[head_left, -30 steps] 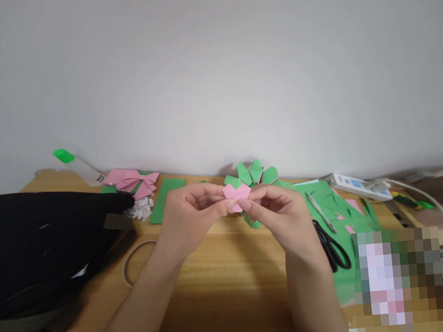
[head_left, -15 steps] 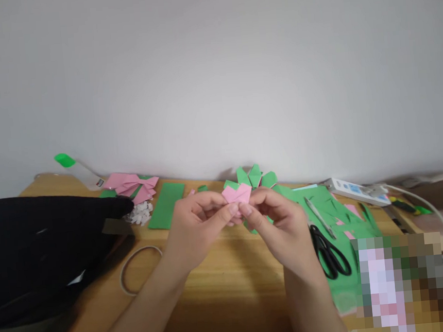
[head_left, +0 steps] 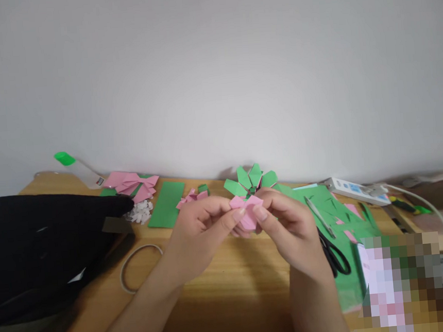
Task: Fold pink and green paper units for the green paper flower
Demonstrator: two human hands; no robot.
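A small folded piece of pink paper is held up between both hands, above the wooden table. My left hand pinches its left side with thumb and fingers. On its right side, my right hand grips it the same way, the thumb pressed on the front. Its upper edge shows two points with a dip between them. Behind the hands lies a green folded-paper flower shape, its lower part hidden by the fingers. A pink paper piece with several points lies just beyond my left hand.
Black scissors and a pen-like tool lie on green paper at right, near a power strip. At left are a black bag, a ring, pink bow-shaped paper, white scraps and a green sheet.
Both hands have moved slightly right and down with the pink paper. More of the paper's lower part shows between the thumbs, and the pink piece behind my left hand has come into view.
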